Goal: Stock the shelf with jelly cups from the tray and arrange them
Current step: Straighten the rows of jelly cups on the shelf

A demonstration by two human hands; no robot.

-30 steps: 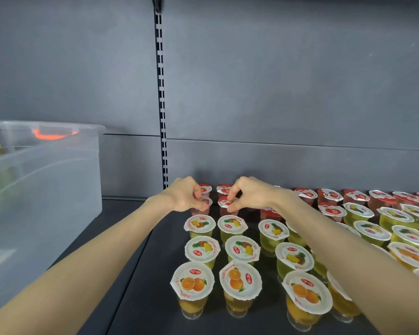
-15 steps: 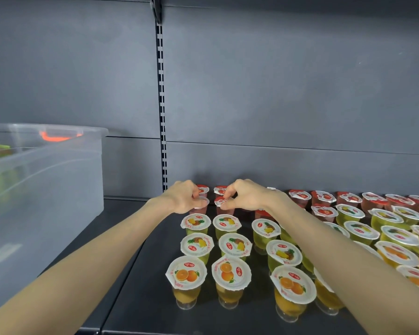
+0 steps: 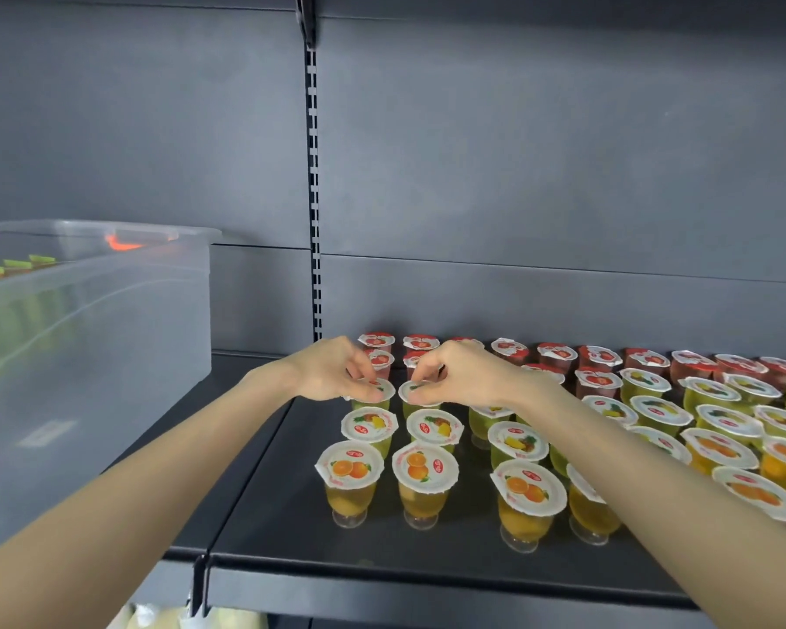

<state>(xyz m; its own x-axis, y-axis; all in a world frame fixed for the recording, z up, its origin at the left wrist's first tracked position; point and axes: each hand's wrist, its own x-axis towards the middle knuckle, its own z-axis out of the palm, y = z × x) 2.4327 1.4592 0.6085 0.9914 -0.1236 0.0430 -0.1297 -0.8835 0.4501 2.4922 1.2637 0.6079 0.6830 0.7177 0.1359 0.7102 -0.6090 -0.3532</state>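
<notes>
Rows of jelly cups stand on the dark shelf (image 3: 264, 501): red strawberry cups (image 3: 420, 342) at the back, yellow-green pineapple cups (image 3: 369, 426) in the middle, orange cups (image 3: 350, 469) in front. My left hand (image 3: 332, 370) pinches the lid rim of the leftmost pineapple cup (image 3: 384, 391) in the third row from the back. Beside it, my right hand (image 3: 464, 374) pinches the lid rim of the neighbouring pineapple cup (image 3: 409, 393). Both cups stand on the shelf, their sides mostly hidden by my fingers.
A translucent plastic tray (image 3: 110, 320) holding green items stands on the shelf at the left. A slotted upright (image 3: 313, 197) runs down the grey back wall. More cups fill the shelf to the right (image 3: 722, 447). Pale packages (image 3: 164, 619) show on the level below.
Both hands have come forward from the red strawberry cups in the second row to the two pineapple cups in the third row and now pinch their lids.
</notes>
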